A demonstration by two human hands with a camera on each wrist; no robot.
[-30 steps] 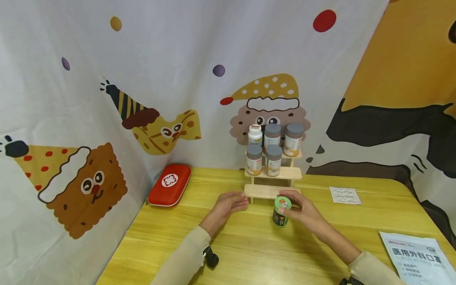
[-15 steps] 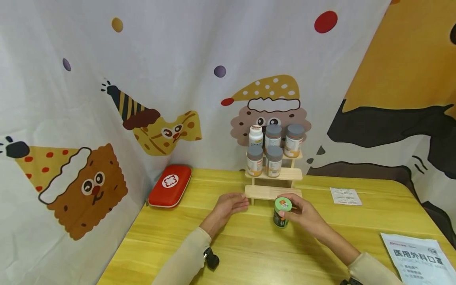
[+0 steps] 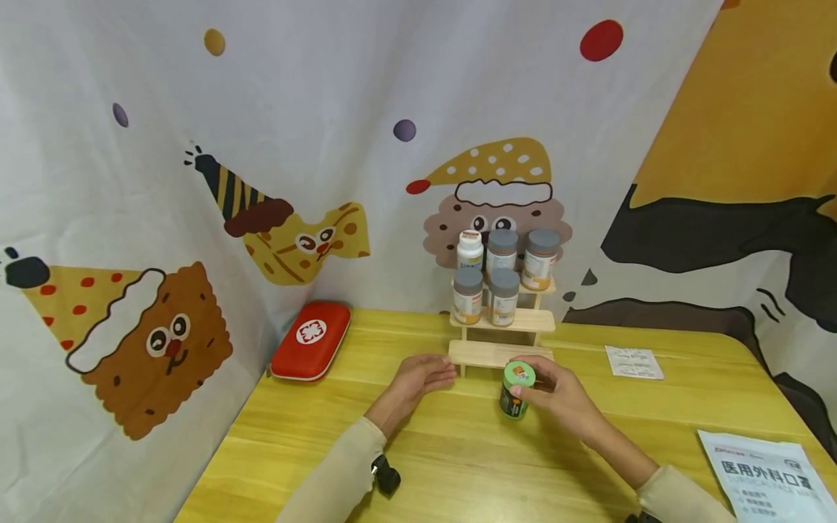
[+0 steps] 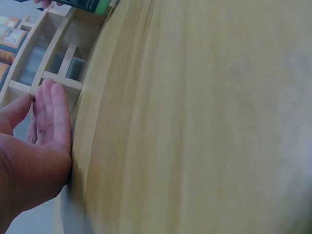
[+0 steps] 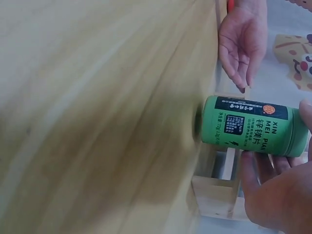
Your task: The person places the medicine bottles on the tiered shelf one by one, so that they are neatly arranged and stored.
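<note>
My right hand [image 3: 569, 399] grips a green pill bottle [image 3: 514, 398] with a green lid, fingers on one side and thumb on the other. The bottle is upright, just in front of the lowest step of a small wooden tiered stand [image 3: 480, 354]. In the right wrist view its printed label [image 5: 251, 126] faces the camera. Whether its base touches the table, I cannot tell. My left hand [image 3: 415, 381] lies at the stand's left end, fingers straight, fingertips at the lowest step. In the left wrist view the thumb [image 4: 17, 113] is spread from the fingers.
Two grey-lidded jars [image 3: 467, 296] stand on the middle step. A white bottle [image 3: 469, 250] and two more grey-lidded jars [image 3: 540, 261] fill the top. A red case [image 3: 312, 341] lies left; a small white packet [image 3: 634, 362] and a face mask pouch [image 3: 765, 476] lie right.
Almost nothing has moved. My right hand keeps the green pill bottle in front of the stand, and the left hand stays at its left end. The head view shifts slightly.
</note>
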